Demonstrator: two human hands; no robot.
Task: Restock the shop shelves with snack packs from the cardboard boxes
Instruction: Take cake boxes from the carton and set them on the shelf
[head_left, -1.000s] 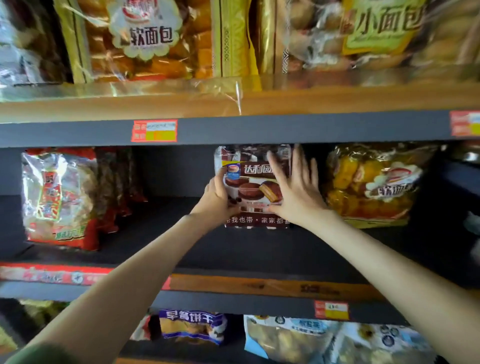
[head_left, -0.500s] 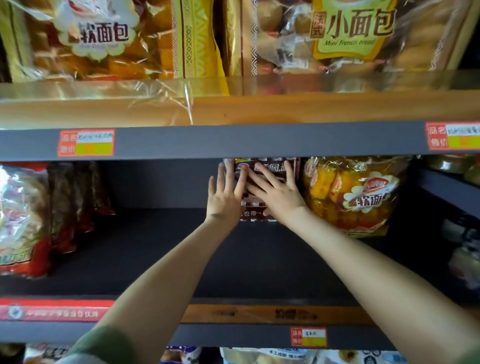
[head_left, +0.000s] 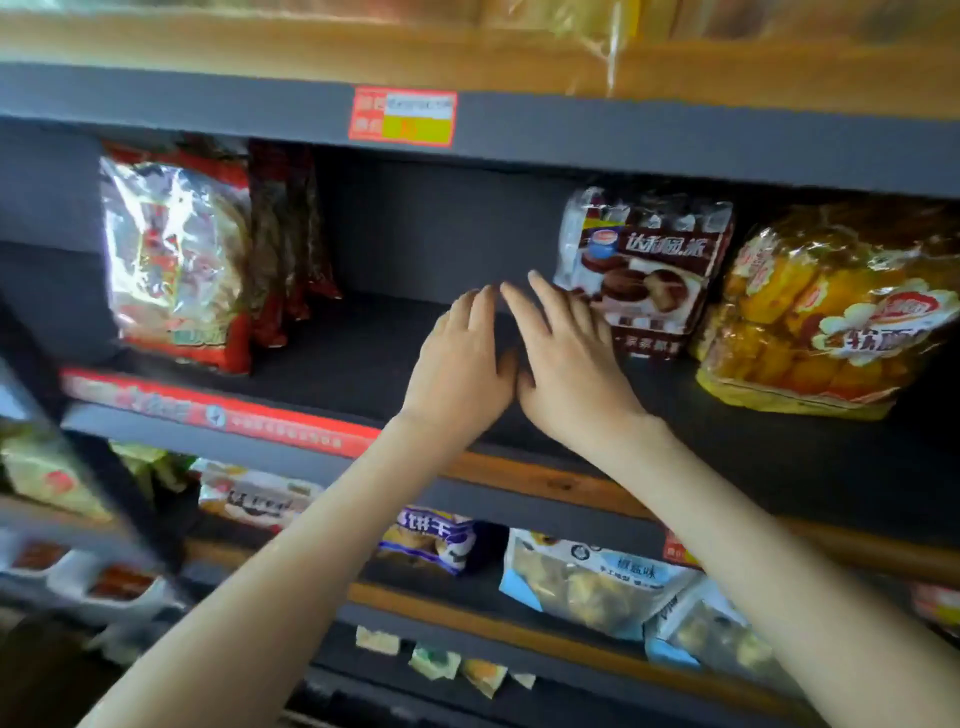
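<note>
Chocolate pie pack (head_left: 647, 270) upright beyond my right grip (head_left: 566, 358); both grips empty, fingers straight; light, crinkly, I'd pinch its sides.

Middle shelf (head_left: 363, 358): bag stack (head_left: 176, 260) far left, upright; pie pack (head_left: 649, 265) upright right of centre, w/ bread bag (head_left: 831, 312) just beside it on the right; gap btwn stack & pie pack; both hands side by side in front of gap, left hand (head_left: 457, 374), right hand (head_left: 571, 374) nearer the pie pack; more packs on shelf below.
</note>
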